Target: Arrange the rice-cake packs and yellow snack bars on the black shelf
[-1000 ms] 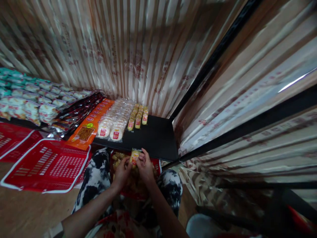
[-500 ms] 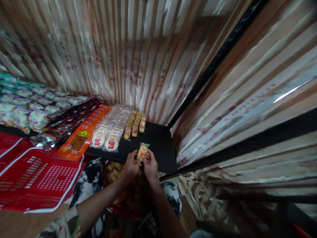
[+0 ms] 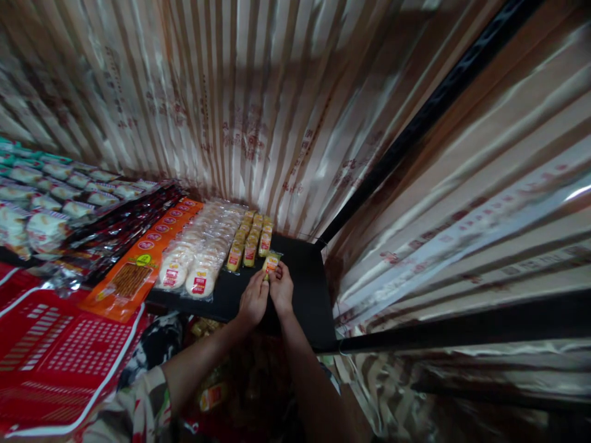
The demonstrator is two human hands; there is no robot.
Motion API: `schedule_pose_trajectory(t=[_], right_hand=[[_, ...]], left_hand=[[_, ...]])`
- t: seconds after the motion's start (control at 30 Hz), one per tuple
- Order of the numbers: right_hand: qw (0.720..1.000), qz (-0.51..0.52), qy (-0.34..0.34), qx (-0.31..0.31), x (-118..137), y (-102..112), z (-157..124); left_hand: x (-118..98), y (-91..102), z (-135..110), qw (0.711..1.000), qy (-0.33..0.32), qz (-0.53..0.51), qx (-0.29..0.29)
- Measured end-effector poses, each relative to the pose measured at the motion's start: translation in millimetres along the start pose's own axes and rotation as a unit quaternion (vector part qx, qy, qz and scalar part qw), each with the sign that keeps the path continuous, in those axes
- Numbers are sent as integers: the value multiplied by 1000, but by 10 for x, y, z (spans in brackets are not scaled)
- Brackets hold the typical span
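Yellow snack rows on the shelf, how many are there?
3: the left row beside the white crackers, the middle row, and the right row just behind the held packet. Some packets may be hidden.

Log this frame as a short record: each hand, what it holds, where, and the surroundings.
Left hand: fingers at the lower end of a small yellow packet
Right hand: grips the same packet from its right
Held packet position: at the black shelf; contact unclear
Nearest goods: yellow packets in rows, just beyond the hands
Further left: white round packets, then an orange packet
Lower left: red basket with a white rim
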State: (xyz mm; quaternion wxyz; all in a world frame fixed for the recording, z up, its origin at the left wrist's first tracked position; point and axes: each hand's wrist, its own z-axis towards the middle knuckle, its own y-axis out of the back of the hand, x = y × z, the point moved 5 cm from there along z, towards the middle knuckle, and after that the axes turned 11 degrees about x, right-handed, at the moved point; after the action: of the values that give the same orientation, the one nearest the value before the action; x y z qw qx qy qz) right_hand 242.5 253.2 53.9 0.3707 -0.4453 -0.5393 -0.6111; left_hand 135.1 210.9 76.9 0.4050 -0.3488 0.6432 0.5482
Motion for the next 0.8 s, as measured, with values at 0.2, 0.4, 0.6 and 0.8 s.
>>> schedule_pose_trajectory(t=[0.2, 0.4, 0.6, 0.8], right_hand=[[999, -33, 4, 1, 31, -77, 231], [997, -71, 2, 12, 28, -158, 347], [995, -98, 32, -7, 61, -178, 357], [993, -104, 49, 4, 35, -208, 334]], left_hand=[[-25, 25, 182, 1000, -18, -12, -7], [60, 41, 260, 1000, -17, -11, -17], [108, 51, 286, 999, -31, -9, -31], [135, 48, 300, 998, -43, -8, -33]])
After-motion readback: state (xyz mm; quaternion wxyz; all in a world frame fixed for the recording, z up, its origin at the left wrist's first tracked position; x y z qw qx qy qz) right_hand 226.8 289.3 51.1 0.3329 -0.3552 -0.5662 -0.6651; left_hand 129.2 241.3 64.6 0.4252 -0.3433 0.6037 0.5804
